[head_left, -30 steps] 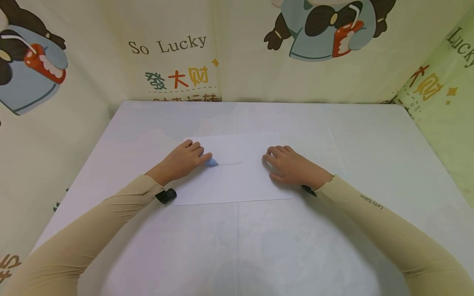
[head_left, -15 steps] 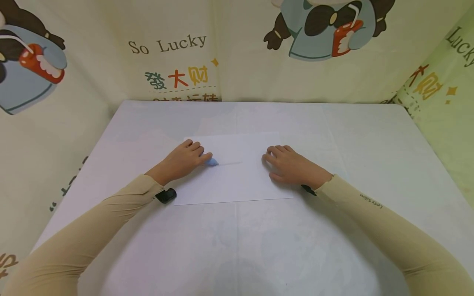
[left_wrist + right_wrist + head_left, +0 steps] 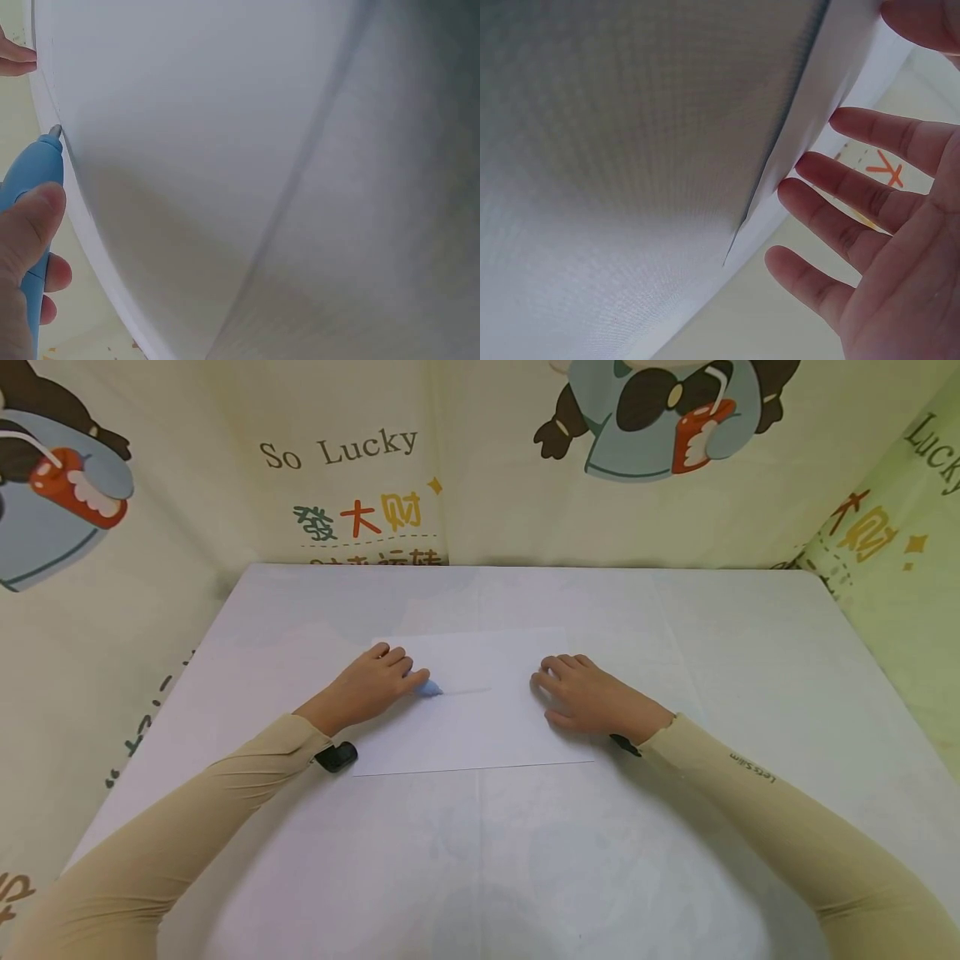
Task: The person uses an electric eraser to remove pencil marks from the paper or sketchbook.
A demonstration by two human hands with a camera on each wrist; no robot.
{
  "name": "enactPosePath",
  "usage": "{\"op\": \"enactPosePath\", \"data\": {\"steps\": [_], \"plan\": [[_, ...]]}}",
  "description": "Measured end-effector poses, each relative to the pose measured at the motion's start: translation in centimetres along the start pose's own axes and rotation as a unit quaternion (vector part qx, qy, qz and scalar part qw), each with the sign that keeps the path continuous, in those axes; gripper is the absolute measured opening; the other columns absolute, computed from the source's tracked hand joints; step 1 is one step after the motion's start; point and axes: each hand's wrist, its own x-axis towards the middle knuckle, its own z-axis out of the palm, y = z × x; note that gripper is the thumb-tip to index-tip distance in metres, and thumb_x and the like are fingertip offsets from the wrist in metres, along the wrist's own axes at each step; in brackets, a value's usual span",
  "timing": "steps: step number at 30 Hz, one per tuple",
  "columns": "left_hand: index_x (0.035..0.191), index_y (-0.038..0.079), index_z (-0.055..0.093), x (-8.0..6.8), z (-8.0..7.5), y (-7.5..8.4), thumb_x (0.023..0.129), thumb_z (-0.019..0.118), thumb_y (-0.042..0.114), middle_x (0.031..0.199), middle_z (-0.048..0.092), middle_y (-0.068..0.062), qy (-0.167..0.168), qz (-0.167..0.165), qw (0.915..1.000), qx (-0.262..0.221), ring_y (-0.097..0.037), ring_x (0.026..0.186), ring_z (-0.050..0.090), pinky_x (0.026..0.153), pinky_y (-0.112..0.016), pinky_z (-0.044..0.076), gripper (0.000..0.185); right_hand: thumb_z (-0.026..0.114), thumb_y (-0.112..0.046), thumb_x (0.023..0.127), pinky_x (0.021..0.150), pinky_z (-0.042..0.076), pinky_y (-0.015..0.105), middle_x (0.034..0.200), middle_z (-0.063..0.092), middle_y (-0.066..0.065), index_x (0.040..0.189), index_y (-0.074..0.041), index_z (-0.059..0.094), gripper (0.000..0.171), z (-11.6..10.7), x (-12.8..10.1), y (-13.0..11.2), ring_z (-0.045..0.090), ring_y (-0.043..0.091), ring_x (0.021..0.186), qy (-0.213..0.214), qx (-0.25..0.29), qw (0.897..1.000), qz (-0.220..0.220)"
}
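Two hands, one pen, one sheet, one table. Left hand (image 3: 375, 681) grasps the light-blue pen (image 3: 426, 687), thumb on one side of the barrel, fingertips round the other, per left wrist view; pen tilted, grey tip (image 3: 55, 130) down at the white sheet (image 3: 465, 735). Pen is over the left part of the sheet, roughly level with its middle. One faint line (image 3: 468, 692) on the sheet, running from the tip toward the right hand (image 3: 588, 695). Right hand released: fingers spread, some fingertips touching the sheet near its right edge; little fingertip contact, cannot tell. Sheet lies flat on the white table (image 3: 480, 860), around mid-width. Two beige sleeves, left sleeve (image 3: 187, 827) and right sleeve (image 3: 780, 827); two black wrist devices, one at the left wrist (image 3: 336, 757), one partly hidden at the right (image 3: 626, 745). Writing: right sleeve print (image 3: 752, 768) looks like "Lets Slim", small. Back cloth (image 3: 487, 518) reads "So Lucky" (image 3: 339, 449), below it three characters (image 3: 358, 518) 發大财, then a row cut by the table edge. Right-hand cloth (image 3: 915, 635) has "Lucky" (image 3: 936, 454), cropped, plus 大财. Two cartoon figures in blue, one upper right (image 3: 660, 422), one far left (image 3: 63, 510), both cropped, each with a red-and-white item and white straw.
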Motion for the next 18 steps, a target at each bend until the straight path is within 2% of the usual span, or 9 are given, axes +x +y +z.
{"op": "enactPosePath", "data": {"steps": [9,18], "plan": [[0.099,0.013,0.057,-0.04,0.01,-0.08,0.083,0.068,0.006,0.076,0.059,-0.007,0.008,0.005,0.9999,-0.006,-0.023,0.072,0.051,0.071,-0.033,0.041,0.020,0.063,-0.024,0.085,0.093,0.043,0.048,0.116,0.054,0.017,0.117,-0.003,0.052,0.039,-0.03,0.11,0.05,0.055,0.034,0.107,-0.014,-0.005,1.000,0.006],[0.100,0.012,0.057,-0.07,0.01,-0.24,0.084,0.067,0.007,0.077,0.061,-0.008,0.002,-0.001,1.0000,-0.005,-0.023,0.073,0.053,0.073,-0.034,0.042,0.020,0.063,-0.024,0.085,0.092,0.043,0.048,0.116,0.054,0.017,0.116,-0.003,0.052,0.039,-0.12,0.19,0.01,0.054,0.034,0.106,-0.013,0.000,1.000,0.005]]}}
